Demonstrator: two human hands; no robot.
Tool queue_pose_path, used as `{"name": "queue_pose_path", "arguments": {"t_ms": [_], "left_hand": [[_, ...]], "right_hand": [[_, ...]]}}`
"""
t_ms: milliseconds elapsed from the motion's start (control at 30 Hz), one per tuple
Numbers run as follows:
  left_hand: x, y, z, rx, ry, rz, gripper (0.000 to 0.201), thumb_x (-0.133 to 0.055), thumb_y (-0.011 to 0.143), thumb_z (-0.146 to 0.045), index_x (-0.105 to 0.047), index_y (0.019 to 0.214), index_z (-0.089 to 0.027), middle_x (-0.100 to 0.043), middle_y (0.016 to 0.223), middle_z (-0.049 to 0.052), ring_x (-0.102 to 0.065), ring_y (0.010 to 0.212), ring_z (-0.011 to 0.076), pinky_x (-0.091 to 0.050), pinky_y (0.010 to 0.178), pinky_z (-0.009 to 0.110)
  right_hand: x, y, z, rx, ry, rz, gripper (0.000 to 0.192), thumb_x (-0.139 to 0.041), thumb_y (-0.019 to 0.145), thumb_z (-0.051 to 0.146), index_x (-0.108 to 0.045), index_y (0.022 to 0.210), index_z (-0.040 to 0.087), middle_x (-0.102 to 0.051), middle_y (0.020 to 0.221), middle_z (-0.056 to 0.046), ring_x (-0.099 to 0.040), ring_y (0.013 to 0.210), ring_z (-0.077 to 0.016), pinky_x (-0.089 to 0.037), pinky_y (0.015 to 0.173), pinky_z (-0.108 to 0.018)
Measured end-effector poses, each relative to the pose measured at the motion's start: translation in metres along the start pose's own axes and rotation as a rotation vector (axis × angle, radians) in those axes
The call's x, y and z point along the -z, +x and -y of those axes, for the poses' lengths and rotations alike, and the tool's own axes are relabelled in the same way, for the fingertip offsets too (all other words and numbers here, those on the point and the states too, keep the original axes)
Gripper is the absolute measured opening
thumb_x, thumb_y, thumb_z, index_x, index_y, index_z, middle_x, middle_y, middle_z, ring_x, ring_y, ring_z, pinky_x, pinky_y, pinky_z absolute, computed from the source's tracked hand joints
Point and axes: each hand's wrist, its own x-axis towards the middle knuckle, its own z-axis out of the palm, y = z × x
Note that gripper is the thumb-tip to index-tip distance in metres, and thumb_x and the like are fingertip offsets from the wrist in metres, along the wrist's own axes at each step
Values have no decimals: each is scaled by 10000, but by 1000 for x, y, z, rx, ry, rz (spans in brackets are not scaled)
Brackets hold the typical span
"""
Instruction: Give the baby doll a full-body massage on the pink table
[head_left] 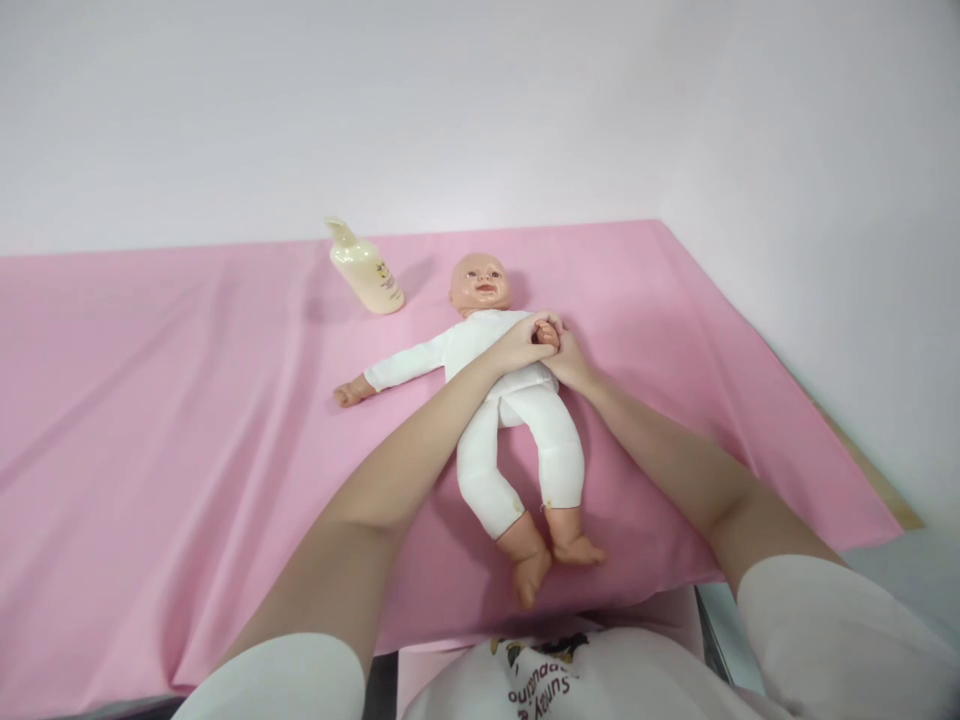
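A baby doll (487, 360) in a white suit lies on its back on the pink sheet (187, 420), head toward the wall, bare feet toward me. One doll arm stretches out to the left, ending in a bare hand. My left hand (521, 340) reaches across the doll's chest and closes around the doll's other hand. My right hand (568, 362) meets it from the right and grips the same small hand and wrist. Both of my hands touch each other over the doll's chest.
A cream lotion bottle (365, 270) with a pump top lies tilted on the sheet, left of the doll's head. A white wall rises behind and to the right. The sheet's front edge hangs just before my torso.
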Motion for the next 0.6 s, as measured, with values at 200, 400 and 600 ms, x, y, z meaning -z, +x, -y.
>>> {"name": "queue_pose_path", "arguments": {"t_ms": [200, 400, 600], "left_hand": [[0, 0, 0, -19, -21, 7, 269, -560, 615, -159, -555, 883, -180, -679, 1010, 47, -629, 965, 180, -489, 930, 311], [0, 0, 1, -18, -31, 6, 262, -570, 618, -147, -565, 879, -176, -678, 1001, 44, -629, 966, 185, -490, 939, 322], [0, 0, 2, -17, -30, 3, 270, -572, 613, -144, -567, 880, -178, -676, 981, 33, -626, 951, 181, -492, 926, 315]], "right_hand": [[0, 0, 0, 3, 14, 2, 208, -653, 726, 335, -655, 884, 200, -743, 919, -48, -713, 972, -242, -579, 889, -383], [0, 1, -2, 11, 39, 10, 228, -659, 710, 341, -656, 891, 203, -731, 911, -41, -710, 957, -237, -575, 890, -379], [0, 0, -1, 19, 10, 2, 215, -650, 716, 342, -655, 880, 204, -733, 896, -32, -705, 947, -232, -568, 859, -366]]}}
